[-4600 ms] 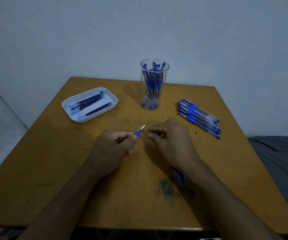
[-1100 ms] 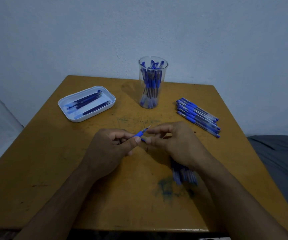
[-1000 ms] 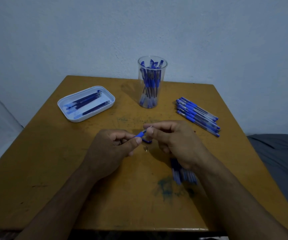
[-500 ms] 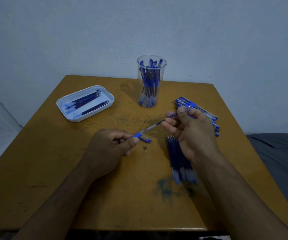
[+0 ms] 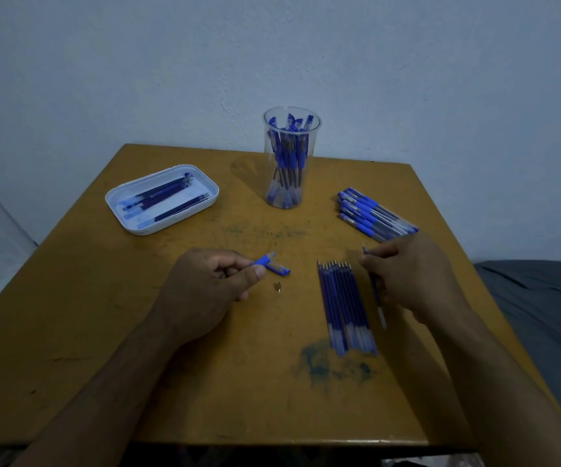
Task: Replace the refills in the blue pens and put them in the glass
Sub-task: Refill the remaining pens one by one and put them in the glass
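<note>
The left hand point(image 5: 205, 281) sits near the middle of the wooden table point(image 5: 137, 365), its fingers and thumb curled round a blue pen barrel point(image 5: 263, 261) whose open end points toward two o'clock; a blue pen cap point(image 5: 279, 270) lies on the table touching the barrel's far end, and a small metal pen tip point(image 5: 277, 286) lies just below it, apart from both; the right hand point(image 5: 410, 274) is at three o'clock from the left, its fingertips pinching a single refill point(image 5: 377, 298) that slants down toward six o'clock, its pale end clear of the hand; between the two hands, just beside the right one, a row of blue refills point(image 5: 345, 308) lies side by side on the table, metal points toward twelve o'clock; at twelve o'clock stands the clear glass point(image 5: 291, 160), upright, with blue pens standing inside it; at two o'clock a bunch of capped blue pens point(image 5: 371, 215) lies flat, its near end just beyond the right hand's knuckles; at ten o'clock a white tray point(image 5: 117, 200) holds several dark refills lying lengthwise.
</note>
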